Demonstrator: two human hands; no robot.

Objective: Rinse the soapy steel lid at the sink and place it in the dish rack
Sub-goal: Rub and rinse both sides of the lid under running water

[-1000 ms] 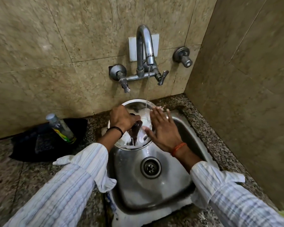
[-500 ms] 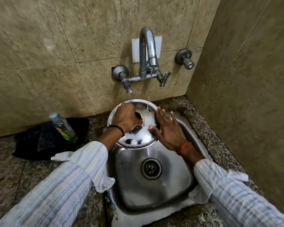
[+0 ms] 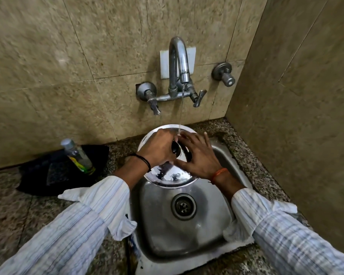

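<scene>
Now steel lid (image 3: 168, 176) under both hands, left hand (image 3: 157, 148) round its knob.

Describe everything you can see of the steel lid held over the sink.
The steel lid is round, shiny and domed, with a dark knob on top. It is held tilted over the back of the sink, under the tap's thin stream. The left hand grips the knob; the right hand lies spread on its surface. Droplets and reflections mark the near rim.

No text can be read anywhere. The clear plastic bottle (image 3: 78, 156) at nine o'clock carries a yellow-green label, too blurred to read.
</scene>
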